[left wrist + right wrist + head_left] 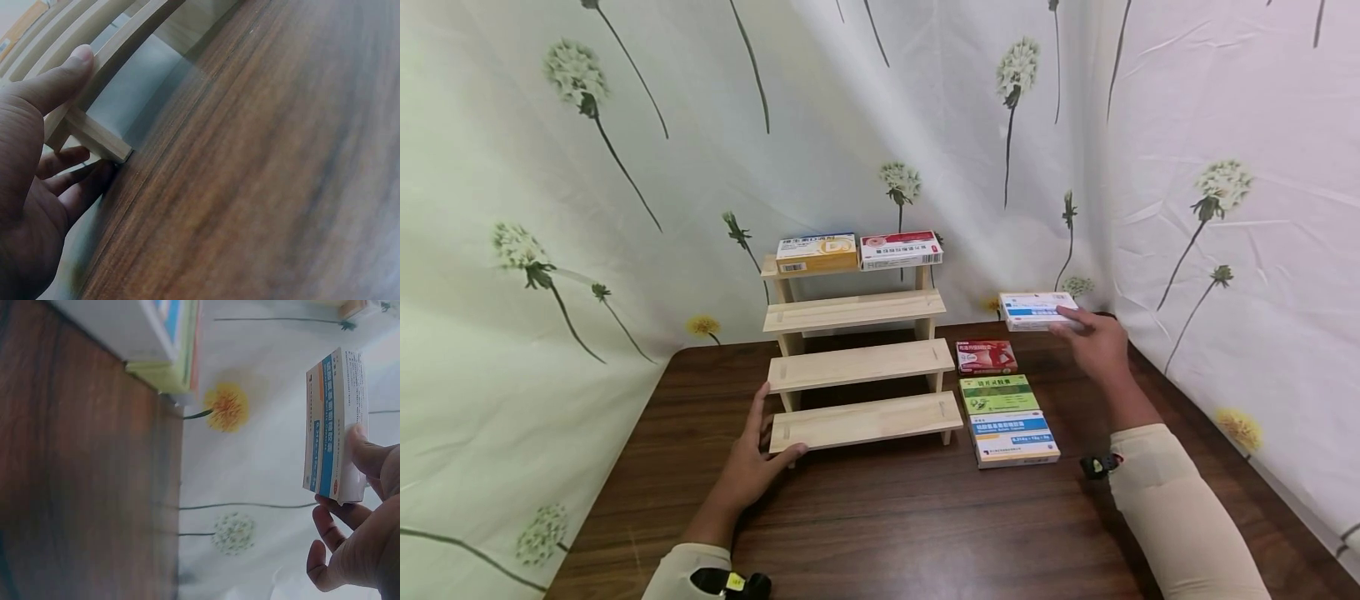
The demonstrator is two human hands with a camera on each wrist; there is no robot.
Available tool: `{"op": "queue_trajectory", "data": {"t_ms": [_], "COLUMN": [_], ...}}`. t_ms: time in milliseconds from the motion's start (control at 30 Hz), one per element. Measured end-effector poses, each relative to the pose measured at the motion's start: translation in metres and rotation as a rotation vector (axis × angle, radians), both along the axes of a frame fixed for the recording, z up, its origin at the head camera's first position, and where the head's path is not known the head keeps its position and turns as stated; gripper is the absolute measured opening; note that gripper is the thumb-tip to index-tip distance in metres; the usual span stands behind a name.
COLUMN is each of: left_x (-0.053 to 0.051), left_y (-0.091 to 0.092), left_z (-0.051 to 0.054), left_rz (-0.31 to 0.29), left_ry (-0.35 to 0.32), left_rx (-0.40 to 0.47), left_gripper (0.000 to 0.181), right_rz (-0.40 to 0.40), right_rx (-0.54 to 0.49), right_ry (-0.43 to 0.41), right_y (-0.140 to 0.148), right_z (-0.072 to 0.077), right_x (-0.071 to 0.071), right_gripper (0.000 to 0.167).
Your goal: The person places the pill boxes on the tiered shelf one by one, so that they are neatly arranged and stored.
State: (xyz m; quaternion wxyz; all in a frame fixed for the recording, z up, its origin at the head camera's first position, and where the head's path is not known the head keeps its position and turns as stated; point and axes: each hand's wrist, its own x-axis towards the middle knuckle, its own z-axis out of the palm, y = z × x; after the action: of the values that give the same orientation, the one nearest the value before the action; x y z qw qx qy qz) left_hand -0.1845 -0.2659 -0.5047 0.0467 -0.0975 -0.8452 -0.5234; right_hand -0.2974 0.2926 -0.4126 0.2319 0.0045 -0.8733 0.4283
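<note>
My right hand (1096,342) pinches a white and blue medicine box (1033,310) by its right end, above the table. In the right wrist view the thumb presses one side of that box (334,425) and a finger supports its lower end. My left hand (752,450) grips the left end of the lowest step of a wooden stepped rack (861,421). The left wrist view has the thumb on the step's edge and the fingers around behind the short leg (97,134). On the top step lie a yellow-and-white box (816,254) and a red-and-white box (901,250).
Right of the rack, a red box (987,357), a green box (998,394) and another white and blue box (1013,439) lie in a column on the dark wooden table (880,533). A flower-printed cloth (820,108) hangs behind and at both sides.
</note>
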Motion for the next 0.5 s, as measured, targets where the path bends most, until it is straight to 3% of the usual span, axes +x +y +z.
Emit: {"op": "queue_trajectory", "data": {"t_ms": [500], "left_x": [-0.001], "left_y": [-0.001], "left_z": [-0.001], "left_rz": [-0.002], "left_ry": [-0.002], "left_rx": [0.007], "left_gripper": [0.119], "right_rz": [0.006], "right_rx": [-0.029], "right_ry": [0.150], "right_y": [-0.035], "right_z": [0.019], "right_x": [0.007], "right_gripper": [0.039]}}
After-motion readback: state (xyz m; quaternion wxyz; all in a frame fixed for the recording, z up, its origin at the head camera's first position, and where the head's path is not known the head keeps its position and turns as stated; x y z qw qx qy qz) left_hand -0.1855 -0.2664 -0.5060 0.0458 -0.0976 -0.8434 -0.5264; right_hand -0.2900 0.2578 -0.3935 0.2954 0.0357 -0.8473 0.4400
